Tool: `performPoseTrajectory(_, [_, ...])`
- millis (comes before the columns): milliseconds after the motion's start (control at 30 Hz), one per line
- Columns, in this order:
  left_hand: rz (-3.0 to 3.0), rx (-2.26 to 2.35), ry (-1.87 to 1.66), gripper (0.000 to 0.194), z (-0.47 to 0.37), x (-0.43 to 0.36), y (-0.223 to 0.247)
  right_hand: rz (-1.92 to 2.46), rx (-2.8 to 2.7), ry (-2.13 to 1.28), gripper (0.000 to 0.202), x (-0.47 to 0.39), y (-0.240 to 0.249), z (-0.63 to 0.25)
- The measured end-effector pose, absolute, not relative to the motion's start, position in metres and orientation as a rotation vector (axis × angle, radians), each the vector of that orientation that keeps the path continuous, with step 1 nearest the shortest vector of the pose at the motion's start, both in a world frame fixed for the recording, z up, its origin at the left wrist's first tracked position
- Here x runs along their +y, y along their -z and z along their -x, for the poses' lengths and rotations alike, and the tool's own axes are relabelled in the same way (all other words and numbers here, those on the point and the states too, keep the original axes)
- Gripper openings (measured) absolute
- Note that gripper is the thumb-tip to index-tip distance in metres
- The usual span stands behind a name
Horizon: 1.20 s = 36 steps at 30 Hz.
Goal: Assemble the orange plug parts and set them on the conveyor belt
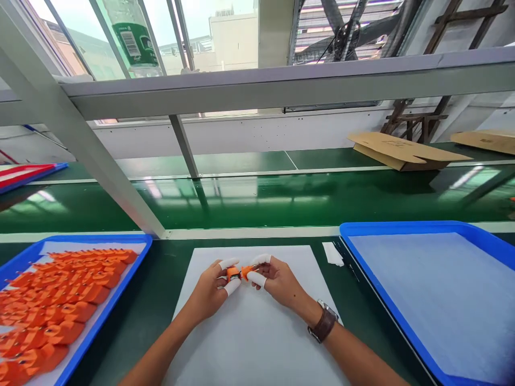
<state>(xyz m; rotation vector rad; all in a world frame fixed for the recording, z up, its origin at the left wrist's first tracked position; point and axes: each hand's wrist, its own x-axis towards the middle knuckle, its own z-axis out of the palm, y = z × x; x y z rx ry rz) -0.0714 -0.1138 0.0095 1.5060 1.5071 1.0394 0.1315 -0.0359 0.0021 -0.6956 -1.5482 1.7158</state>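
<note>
Running across 12 o'clock from the white sheet (249, 343) is a shiny green counter (306, 206), beyond the near, darker green table (140, 311). On the table, a blue tray (390, 228) with a pale liner lies at 3 o'clock. Another blue tray (96, 237), cut off by the picture's edge at 9 o'clock, bears rows of orange parts (64, 308). Folded cardboard (402, 150) lies between 1 and 2 o'clock on the far side. Over the sheet, the left hand (209, 295) comes in at 10 o'clock and the right hand (279, 281) at 1, each closed in a pinch, with white-covered thumb and finger on a small orange piece. A brown-strapped watch (324, 323) circles the right wrist at 3 o'clock. A paper scrap (333, 254) lies at 2 o'clock, near the right-hand tray. Smallest is the orange piece (234, 273) itself, between both hands at 12 o'clock; whether it touches the sheet, I cannot tell.
</note>
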Motion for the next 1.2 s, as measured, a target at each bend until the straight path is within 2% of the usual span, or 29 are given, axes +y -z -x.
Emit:
performPoseTrajectory(200, [-1.828, 1.718, -1.045, 0.034, 0.076, -0.119, -0.017, 0.588, -1.685, -1.434, 0.014, -0.046, 0.002, -0.128])
performPoseTrajectory(467, [-1.729, 1.826, -1.162, 0.034, 0.077, -0.119, 0.004, 0.736, -1.535, -1.88, 0.036, -0.057, -0.003, -0.122])
performPoseTrajectory(600, [-1.854, 1.753, -1.234, 0.029, 0.074, -0.12, 0.008, 0.849, -1.465, -1.892, 0.038, -0.057, 0.002, -0.119])
performPoseTrajectory(733, [-1.672, 1.736, -1.248, 0.021, 0.066, -0.121, 0.007, 0.897, -1.499, -1.77, 0.033, -0.054, 0.008, -0.118])
performPoseTrajectory(933, [-1.4, 1.58, -1.183, 0.027, 0.058, -0.118, 0.003, 0.991, -1.572, -1.528, 0.025, -0.05, 0.009, -0.12])
performPoseTrajectory(1067, [-1.281, 1.59, -1.216, 0.028, 0.055, -0.116, 0.008, 0.858, -1.746, -1.305, 0.019, -0.056, 0.006, -0.123])
performPoseTrajectory(1200, [-1.204, 1.592, -1.283, 0.026, 0.052, -0.116, 0.012, 0.694, -1.872, -1.125, 0.022, -0.063, 0.006, -0.122])
